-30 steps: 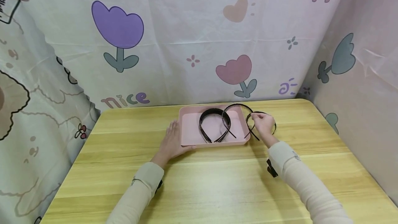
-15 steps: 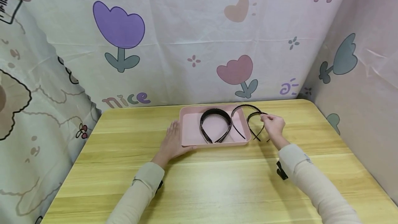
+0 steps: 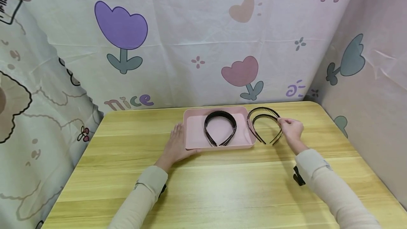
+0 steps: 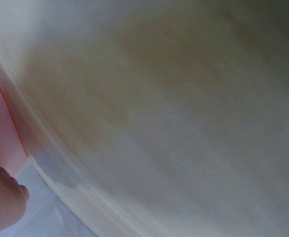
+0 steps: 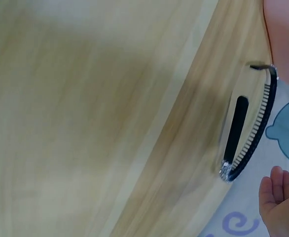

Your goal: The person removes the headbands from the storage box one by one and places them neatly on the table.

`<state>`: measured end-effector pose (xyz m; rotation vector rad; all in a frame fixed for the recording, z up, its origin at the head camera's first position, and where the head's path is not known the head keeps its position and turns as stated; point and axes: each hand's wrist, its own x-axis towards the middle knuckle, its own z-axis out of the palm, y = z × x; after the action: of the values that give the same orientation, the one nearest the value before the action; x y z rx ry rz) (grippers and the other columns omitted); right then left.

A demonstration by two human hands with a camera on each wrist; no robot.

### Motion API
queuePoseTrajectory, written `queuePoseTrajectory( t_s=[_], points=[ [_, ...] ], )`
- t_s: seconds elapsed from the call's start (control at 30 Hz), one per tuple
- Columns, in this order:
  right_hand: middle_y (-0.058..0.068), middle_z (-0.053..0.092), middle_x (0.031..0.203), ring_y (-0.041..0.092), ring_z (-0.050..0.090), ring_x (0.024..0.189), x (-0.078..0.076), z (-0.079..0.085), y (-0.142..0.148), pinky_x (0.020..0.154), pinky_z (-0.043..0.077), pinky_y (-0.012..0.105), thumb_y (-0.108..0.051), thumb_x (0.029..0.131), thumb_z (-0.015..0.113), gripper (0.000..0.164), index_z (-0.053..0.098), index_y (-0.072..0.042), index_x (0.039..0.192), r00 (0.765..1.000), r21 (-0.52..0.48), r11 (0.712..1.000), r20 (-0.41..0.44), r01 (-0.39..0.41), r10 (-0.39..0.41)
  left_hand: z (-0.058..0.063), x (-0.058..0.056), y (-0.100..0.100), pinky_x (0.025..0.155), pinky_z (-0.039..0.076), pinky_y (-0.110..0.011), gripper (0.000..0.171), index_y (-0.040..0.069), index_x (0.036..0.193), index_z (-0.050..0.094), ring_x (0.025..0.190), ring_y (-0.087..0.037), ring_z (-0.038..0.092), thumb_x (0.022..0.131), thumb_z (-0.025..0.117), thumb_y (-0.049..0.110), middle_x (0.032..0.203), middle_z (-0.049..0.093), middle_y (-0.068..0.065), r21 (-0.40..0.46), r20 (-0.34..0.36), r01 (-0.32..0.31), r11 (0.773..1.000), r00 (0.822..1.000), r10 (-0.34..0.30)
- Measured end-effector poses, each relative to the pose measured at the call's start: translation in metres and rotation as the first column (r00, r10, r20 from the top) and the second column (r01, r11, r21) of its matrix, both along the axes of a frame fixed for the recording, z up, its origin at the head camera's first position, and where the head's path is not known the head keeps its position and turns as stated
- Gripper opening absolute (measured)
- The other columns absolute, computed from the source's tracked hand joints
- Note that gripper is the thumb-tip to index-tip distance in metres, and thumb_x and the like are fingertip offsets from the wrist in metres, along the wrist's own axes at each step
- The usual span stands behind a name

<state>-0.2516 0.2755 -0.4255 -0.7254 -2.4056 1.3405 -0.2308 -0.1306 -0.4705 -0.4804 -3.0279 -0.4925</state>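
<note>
My left hand (image 3: pixel 176 145) lies against the left side of a pink tray (image 3: pixel 194 126), its thumb along the front edge. Inside the tray, several black toothed headbands (image 3: pixel 220 113) are nested together. To the tray's right, my right hand (image 3: pixel 290 130) pinches the right side of another black headband (image 3: pixel 264 109). Just under it, one more headband (image 5: pixel 270 106) rests on the table; the two overlap in the head view. In the right wrist view only a bit of the held headband shows beside the right hand (image 5: pixel 285 205).
The wooden table (image 3: pixel 203 190) ends at the back against a printed cloth (image 3: pixel 178 45) with flowers and hearts. More cloth hangs at the left (image 3: pixel 41 116) and right sides. Each wrist carries a small black device.
My right hand has moved right with the held headband, out from over the tray to above the headband on the table. My left hand has stayed at the tray.
</note>
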Motion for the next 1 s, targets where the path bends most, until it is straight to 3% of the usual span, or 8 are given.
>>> queuePoseTrajectory(
  t_s=[0.2,0.5,0.8,0.9,1.0],
  points=[
    [-0.026,0.06,0.055,-0.016,0.044,0.055,0.006,-0.001,0.015,0.059,0.039,0.006,-0.021,0.086,0.06,0.03,0.068,0.002,0.104,1.0,-0.017,1.0,-0.009,0.022,-0.022,0.0,-0.001,0.002,0.117,0.014,-0.049,0.12,-0.01,0.145,0.007,0.143,-0.039,0.009,0.071,0.062,0.066,0.152,0.009,-0.029,-0.005,0.004,0.012,1.0,1.0,-0.012],
    [-0.035,0.044,0.045,-0.017,0.045,0.05,0.008,-0.004,0.036,0.05,0.039,0.006,-0.018,0.086,0.058,0.033,0.066,0.006,0.107,0.999,-0.035,0.999,-0.027,0.028,-0.029,-0.002,-0.002,0.001,0.117,0.013,-0.05,0.122,-0.009,0.145,0.006,0.142,-0.04,0.008,0.07,0.062,0.068,0.152,0.01,-0.029,0.011,0.008,-0.003,1.0,1.0,0.003],
    [-0.033,0.046,0.042,-0.017,0.048,0.05,0.012,0.001,0.057,0.051,0.039,0.004,-0.02,0.087,0.059,0.035,0.065,0.005,0.11,0.997,-0.121,0.99,0.012,0.074,-0.073,0.0,-0.001,-0.001,0.117,0.012,-0.049,0.121,-0.009,0.145,0.003,0.143,-0.038,0.004,0.072,0.06,0.068,0.153,0.006,-0.028,-0.012,0.029,0.002,1.0,1.0,-0.002],
    [-0.03,0.05,0.043,-0.015,0.051,0.049,0.013,0.002,0.065,0.05,0.04,0.004,-0.017,0.087,0.059,0.014,0.073,-0.017,0.089,0.996,-0.214,0.973,-0.008,0.088,-0.092,-0.001,-0.001,-0.002,0.117,0.013,-0.05,0.121,-0.01,0.145,0.004,0.143,-0.039,0.005,0.072,0.06,0.068,0.152,0.007,-0.029,-0.013,0.02,0.005,1.0,1.0,-0.005],
    [-0.024,0.055,0.044,-0.011,0.055,0.047,0.014,0.003,0.071,0.049,0.043,0.005,-0.009,0.086,0.059,0.035,0.064,-0.029,0.058,0.992,-0.368,0.925,-0.047,0.093,-0.119,-0.001,-0.002,-0.002,0.117,0.013,-0.05,0.121,-0.009,0.145,0.004,0.143,-0.039,0.006,0.071,0.061,0.068,0.152,0.007,-0.029,-0.003,0.014,0.005,1.0,1.0,-0.005]
  ],
)
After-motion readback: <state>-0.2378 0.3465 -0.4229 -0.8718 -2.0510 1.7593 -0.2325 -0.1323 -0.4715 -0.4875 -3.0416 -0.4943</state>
